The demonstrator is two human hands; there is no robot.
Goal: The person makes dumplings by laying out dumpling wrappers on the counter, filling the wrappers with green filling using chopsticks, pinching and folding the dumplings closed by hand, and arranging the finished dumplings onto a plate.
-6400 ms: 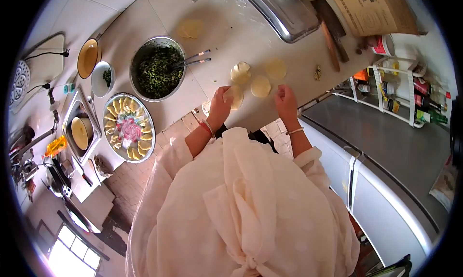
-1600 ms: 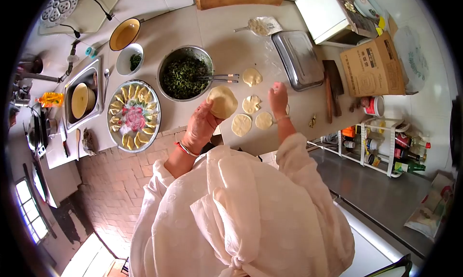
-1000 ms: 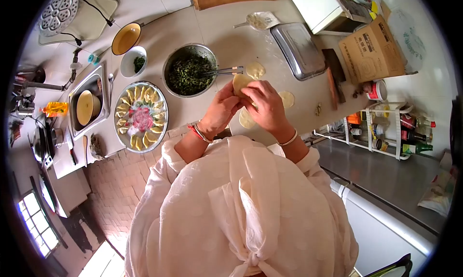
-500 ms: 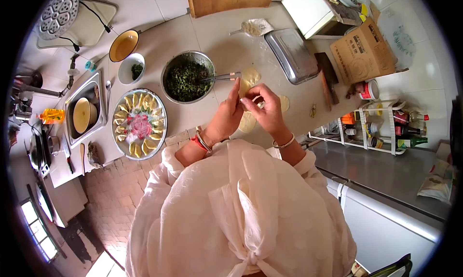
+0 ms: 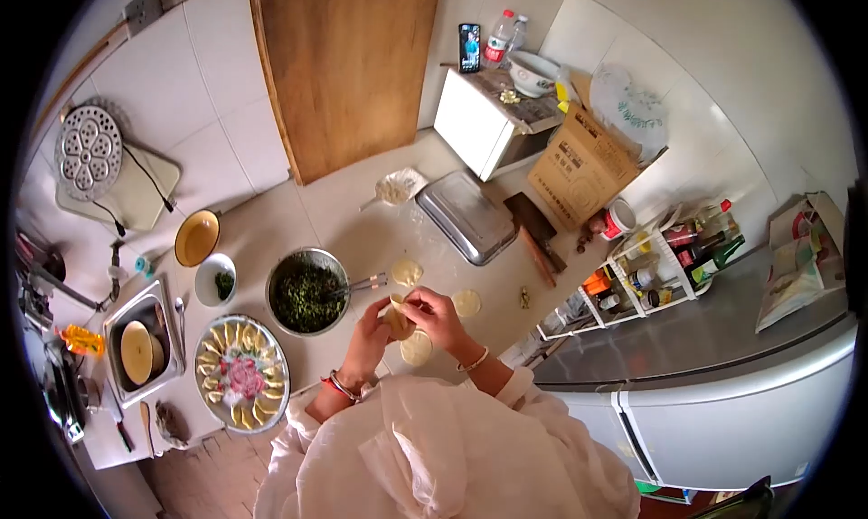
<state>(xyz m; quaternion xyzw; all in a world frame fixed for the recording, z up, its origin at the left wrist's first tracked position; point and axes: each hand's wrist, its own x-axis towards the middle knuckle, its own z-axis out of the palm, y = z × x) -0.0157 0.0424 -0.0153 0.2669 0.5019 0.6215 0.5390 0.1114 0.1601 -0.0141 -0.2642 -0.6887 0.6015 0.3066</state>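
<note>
My left hand [image 5: 369, 338] and my right hand [image 5: 440, 323] meet over the counter, both closed on one pale dough wrapper [image 5: 396, 318] between their fingers. Part of the wrapper is hidden by the fingers. Round flat wrappers lie around them: one [image 5: 416, 348] below my hands, one [image 5: 467, 303] to the right and one [image 5: 407, 271] above. Up and to the left is a metal bowl [image 5: 271, 293] of chopped green filling, with utensils leaning on its right rim. A round tray [image 5: 282, 374] farther left bears several folded dumplings around a pink flower pattern.
A lidded metal pan [image 5: 466, 217], a cleaver [image 5: 535, 230] and a wooden rolling pin [image 5: 537, 256] lie at the back right. Beyond stand a cardboard box [image 5: 579, 168] and a bottle rack [image 5: 633, 288]. At left are a white bowl [image 5: 215, 279], a yellow bowl [image 5: 197, 238] and a sink [image 5: 136, 347].
My left hand took up a wrapper, and my right hand came over to join it. Both still hold it. The view has tilted up, showing more of the wall, a phone and bottles.
</note>
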